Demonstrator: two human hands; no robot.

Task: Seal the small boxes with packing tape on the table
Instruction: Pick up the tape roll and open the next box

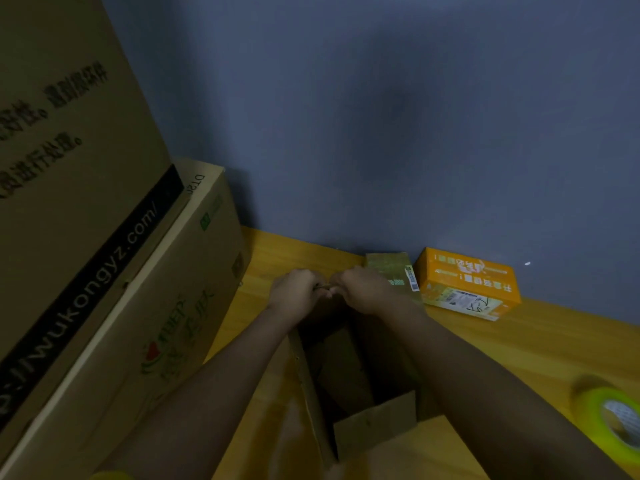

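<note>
Hands meet over the far edge of an open brown cardboard box (pixel 349 368) that stands on the yellow wooden table (pixel 540 348). The left hand (pixel 294 292) and the right hand (pixel 360 289) sit knuckle to knuckle, fingers of both curled inward and pinching a thin dark edge between them, seemingly the far flap of the open box, though the dim light leaves that uncertain. Below the fingers, toward the person, the box's dark inside shows, with a near flap (pixel 375 424) raised and a side flap (pixel 308 386) standing along its left. Just beyond the right fingers a small olive-green carton with a barcode sticker (pixel 394 271) stands against the blue-grey wall (pixel 381 116). Further right of the fingers lies a small orange printed box with a white shipping label (pixel 467 282), also at the wall. Well to the right of the fingers and nearer the person, a roll of yellow-green packing tape (pixel 613 417) rests on the table, untouched. Left of the fingers, two large brown printed shipping cartons (pixel 114 271) are stacked, the upper one bearing a black band with a web address.
</note>
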